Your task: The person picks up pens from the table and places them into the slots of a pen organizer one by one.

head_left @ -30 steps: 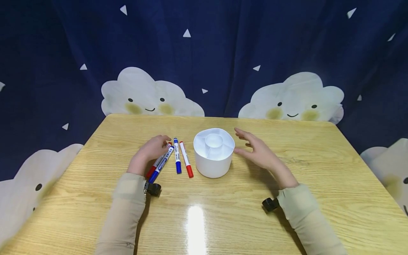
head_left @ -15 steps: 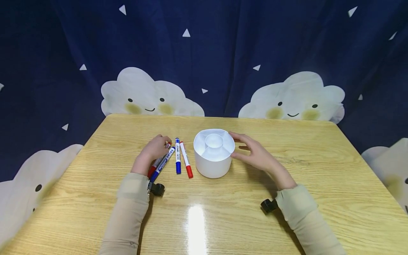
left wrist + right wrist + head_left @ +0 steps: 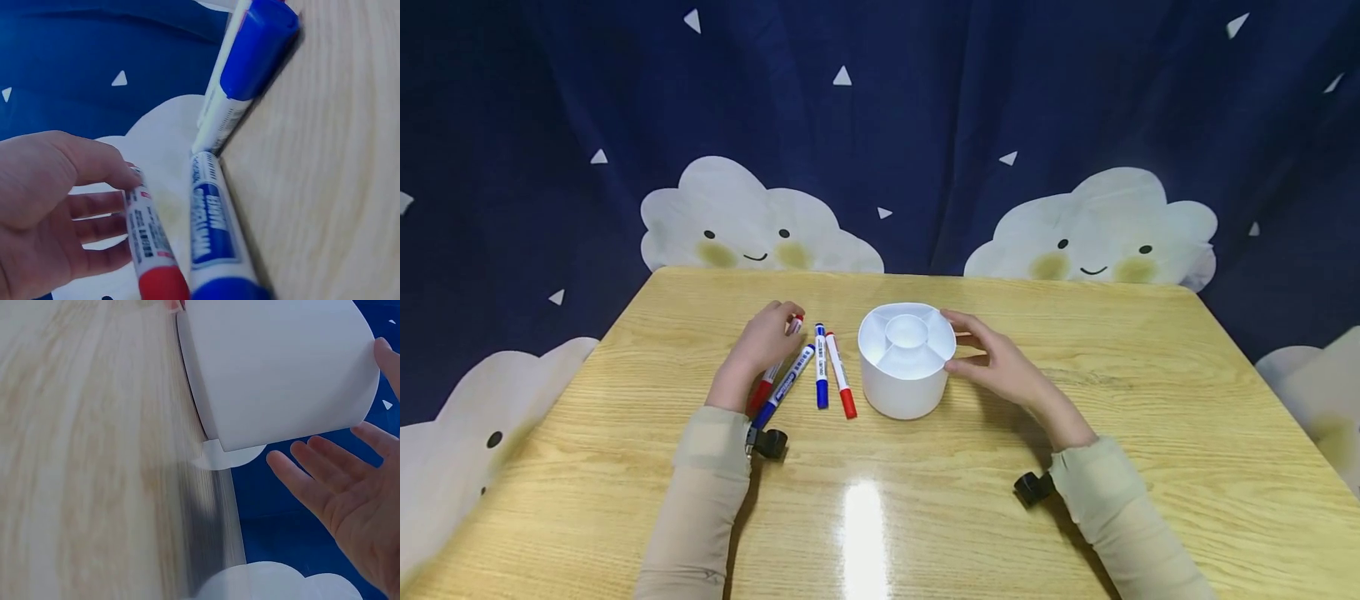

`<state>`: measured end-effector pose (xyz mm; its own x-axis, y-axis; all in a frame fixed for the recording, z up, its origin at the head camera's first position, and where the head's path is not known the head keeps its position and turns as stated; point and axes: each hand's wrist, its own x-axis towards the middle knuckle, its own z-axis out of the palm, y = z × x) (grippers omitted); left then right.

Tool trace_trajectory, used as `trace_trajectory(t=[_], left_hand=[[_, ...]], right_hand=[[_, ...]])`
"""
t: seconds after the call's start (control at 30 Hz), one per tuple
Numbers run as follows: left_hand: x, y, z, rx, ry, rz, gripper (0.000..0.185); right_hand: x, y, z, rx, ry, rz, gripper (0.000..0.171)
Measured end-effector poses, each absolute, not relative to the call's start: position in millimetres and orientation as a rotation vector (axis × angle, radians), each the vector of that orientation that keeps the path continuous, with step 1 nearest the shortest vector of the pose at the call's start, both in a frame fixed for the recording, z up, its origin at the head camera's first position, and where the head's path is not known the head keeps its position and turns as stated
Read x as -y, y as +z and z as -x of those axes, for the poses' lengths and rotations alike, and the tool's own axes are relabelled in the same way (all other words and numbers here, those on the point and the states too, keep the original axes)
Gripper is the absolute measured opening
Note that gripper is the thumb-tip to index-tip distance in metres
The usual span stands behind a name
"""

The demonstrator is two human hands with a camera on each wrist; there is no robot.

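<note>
Red-capped marker (image 3: pixel 772 373), pointing roughly away along the table, is pinched at its far end by the left hand (image 3: pixel 758 350), while the white cup (image 3: pixel 906 360) is touched by the right hand's (image 3: pixel 1000 364) spread fingers.

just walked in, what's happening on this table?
A person sits at a light wooden table. Their left hand pinches the leftmost red-capped white marker of four lying side by side; a blue-capped white marker lies right next to it. Their right hand rests with straight fingers against the side of a white round divided plastic holder, which looks empty.
</note>
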<state>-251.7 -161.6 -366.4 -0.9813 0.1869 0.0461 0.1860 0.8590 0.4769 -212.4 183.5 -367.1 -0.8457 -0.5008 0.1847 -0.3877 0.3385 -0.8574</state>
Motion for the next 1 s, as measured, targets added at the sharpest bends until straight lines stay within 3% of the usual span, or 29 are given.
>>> trace_trajectory(t=[0.33, 1.0], left_hand=[[154.6, -350.5, 247.4, -3.169, 0.873, -0.386, 0.041], [128.0, -306.6, 241.8, -3.271, 1.055, -0.632, 0.039]], right_hand=[[-177.1, -351.4, 200.1, -2.486, -1.538, 0.796, 0.073], [-173.3, -345.0, 195.1, -2.471, -1.564, 0.798, 0.068]])
